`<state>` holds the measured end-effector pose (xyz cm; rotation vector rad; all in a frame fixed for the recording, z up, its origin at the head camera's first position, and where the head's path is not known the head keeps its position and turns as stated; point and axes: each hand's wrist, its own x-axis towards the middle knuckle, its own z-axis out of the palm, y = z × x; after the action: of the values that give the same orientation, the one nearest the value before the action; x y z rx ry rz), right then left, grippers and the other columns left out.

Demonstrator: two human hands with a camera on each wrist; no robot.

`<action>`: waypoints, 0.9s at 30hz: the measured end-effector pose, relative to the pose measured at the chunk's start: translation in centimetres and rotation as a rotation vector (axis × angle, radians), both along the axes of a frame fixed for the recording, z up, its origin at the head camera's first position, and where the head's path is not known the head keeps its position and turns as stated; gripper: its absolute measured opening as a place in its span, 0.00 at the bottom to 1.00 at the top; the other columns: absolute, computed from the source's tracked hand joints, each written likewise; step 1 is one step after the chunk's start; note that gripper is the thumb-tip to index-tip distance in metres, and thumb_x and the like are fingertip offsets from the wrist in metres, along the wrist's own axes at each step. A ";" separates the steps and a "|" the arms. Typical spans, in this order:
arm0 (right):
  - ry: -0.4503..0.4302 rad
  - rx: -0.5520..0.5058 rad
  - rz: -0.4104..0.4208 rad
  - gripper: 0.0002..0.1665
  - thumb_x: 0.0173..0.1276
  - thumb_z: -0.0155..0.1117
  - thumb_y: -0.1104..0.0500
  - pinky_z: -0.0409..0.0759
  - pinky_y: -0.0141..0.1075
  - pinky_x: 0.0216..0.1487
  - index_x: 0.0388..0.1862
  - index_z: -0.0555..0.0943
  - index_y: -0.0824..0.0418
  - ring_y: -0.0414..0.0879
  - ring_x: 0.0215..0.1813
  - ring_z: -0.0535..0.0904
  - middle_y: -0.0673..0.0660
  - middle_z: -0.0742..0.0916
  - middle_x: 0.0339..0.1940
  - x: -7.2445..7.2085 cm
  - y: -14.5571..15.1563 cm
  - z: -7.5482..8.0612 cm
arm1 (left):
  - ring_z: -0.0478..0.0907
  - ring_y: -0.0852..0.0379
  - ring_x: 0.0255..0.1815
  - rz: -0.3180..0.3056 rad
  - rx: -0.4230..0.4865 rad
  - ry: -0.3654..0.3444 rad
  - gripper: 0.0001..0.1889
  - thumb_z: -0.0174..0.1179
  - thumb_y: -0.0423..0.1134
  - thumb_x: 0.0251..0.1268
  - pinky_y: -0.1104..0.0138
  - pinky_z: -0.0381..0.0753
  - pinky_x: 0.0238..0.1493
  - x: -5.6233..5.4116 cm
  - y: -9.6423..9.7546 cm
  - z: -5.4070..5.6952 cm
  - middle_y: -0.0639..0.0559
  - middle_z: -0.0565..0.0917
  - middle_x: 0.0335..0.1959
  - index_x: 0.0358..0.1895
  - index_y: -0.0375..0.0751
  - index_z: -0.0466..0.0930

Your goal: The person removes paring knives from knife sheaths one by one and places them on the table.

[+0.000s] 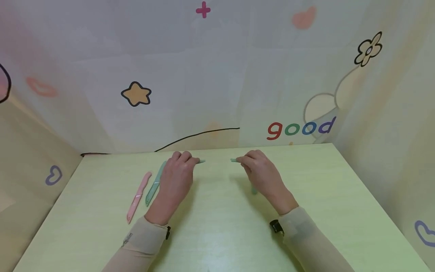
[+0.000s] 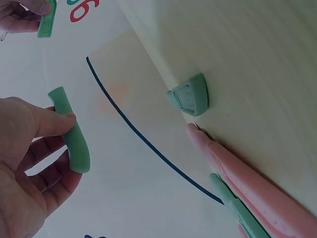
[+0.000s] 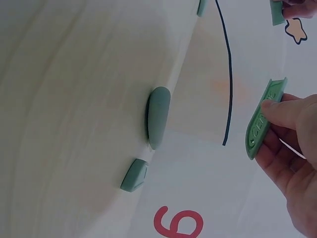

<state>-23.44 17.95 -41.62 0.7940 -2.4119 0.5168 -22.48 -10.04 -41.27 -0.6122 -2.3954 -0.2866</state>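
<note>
One smooth-faced, curved green piece (image 2: 78, 144) — left fingers (image 2: 55, 124) pinching it, one lettered green piece (image 3: 256, 131) — right fingers (image 3: 283, 112) pinching.

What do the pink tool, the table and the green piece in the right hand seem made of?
Pink tool: probably plastic, smooth, its colour nearly uniform.
Table: wood or laminate, faintly glossy, with streaky grain.
Green piece: likely moulded plastic, satin, with crisp lettering.
</note>
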 end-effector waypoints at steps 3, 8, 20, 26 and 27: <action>-0.025 -0.019 -0.015 0.16 0.62 0.79 0.73 0.87 0.41 0.48 0.48 0.92 0.62 0.53 0.47 0.83 0.56 0.88 0.39 0.1 0.3 0.2 | 0.79 0.44 0.40 -0.001 0.018 -0.010 0.12 0.70 0.21 0.64 0.58 0.82 0.37 0.0 0.2 0.1 0.45 0.86 0.38 0.46 0.37 0.92; -0.084 -0.074 -0.037 0.14 0.65 0.77 0.72 0.87 0.42 0.46 0.49 0.92 0.63 0.52 0.45 0.83 0.56 0.88 0.40 0.0 0.5 0.3 | 0.79 0.45 0.38 0.014 0.078 -0.050 0.12 0.70 0.22 0.62 0.58 0.81 0.33 -0.1 0.5 -0.1 0.47 0.85 0.37 0.45 0.39 0.93; -0.298 -0.262 -0.092 0.13 0.69 0.75 0.69 0.88 0.42 0.44 0.52 0.91 0.64 0.48 0.39 0.86 0.56 0.89 0.39 0.0 0.9 1.1 | 0.79 0.48 0.37 0.062 0.221 -0.206 0.12 0.68 0.24 0.64 0.61 0.82 0.30 -0.3 1.7 0.2 0.49 0.85 0.39 0.46 0.40 0.92; -0.341 -0.307 -0.105 0.13 0.70 0.75 0.69 0.88 0.45 0.45 0.52 0.91 0.65 0.49 0.40 0.87 0.57 0.90 0.40 -0.1 0.9 1.3 | 0.82 0.48 0.40 0.062 0.299 -0.321 0.12 0.68 0.26 0.65 0.60 0.83 0.32 -0.3 2.6 0.3 0.50 0.85 0.40 0.49 0.40 0.92; -0.349 -0.316 -0.109 0.12 0.70 0.74 0.68 0.88 0.45 0.45 0.52 0.91 0.65 0.49 0.40 0.87 0.57 0.90 0.40 -0.1 0.9 1.3 | 0.82 0.48 0.41 0.062 0.312 -0.345 0.12 0.68 0.26 0.65 0.60 0.83 0.33 -0.4 2.8 0.2 0.50 0.85 0.40 0.49 0.40 0.92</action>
<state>-23.59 18.88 -40.35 0.4628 -2.5705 1.0334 -22.86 -7.27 -41.02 -0.3649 -2.6111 -0.7765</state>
